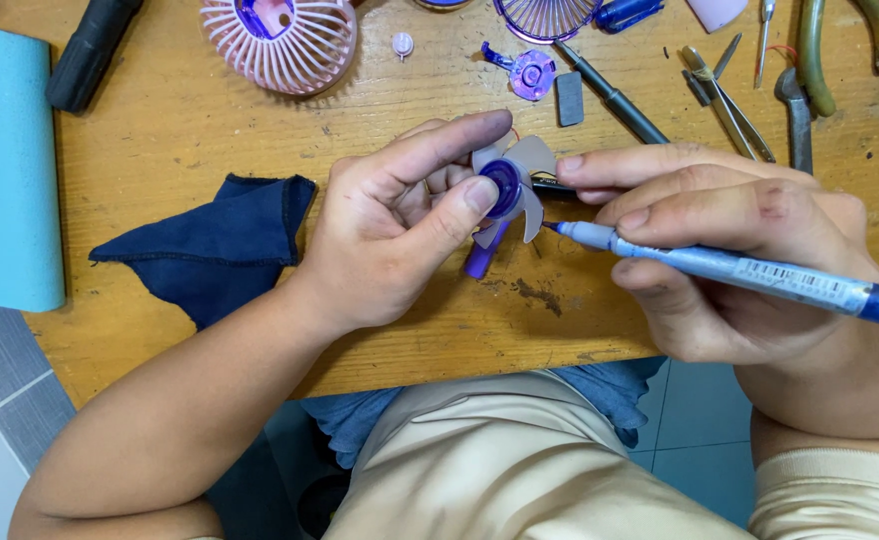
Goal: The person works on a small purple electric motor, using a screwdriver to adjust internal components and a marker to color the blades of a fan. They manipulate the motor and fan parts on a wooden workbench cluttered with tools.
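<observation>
The left hand (pixel 390 235) grips a small purple fan blade (pixel 510 188) between thumb and fingers, above the tabletop (pixel 180 120) centre. The right hand (pixel 720 250) has its fingers closed on a blue pen (pixel 720 265), tip just beside the blade. A dark blue cloth (pixel 220 245) lies toward the left edge.

Pale translucent fan blade (pixel 520 180) with purple hub; blue pen (pixel 740 270); navy cloth (pixel 215 250); pink ribbed grille (pixel 285 45); turquoise mat (pixel 5 170), possibly foam; scuffed tan wooden surface (pixel 180 120).
</observation>
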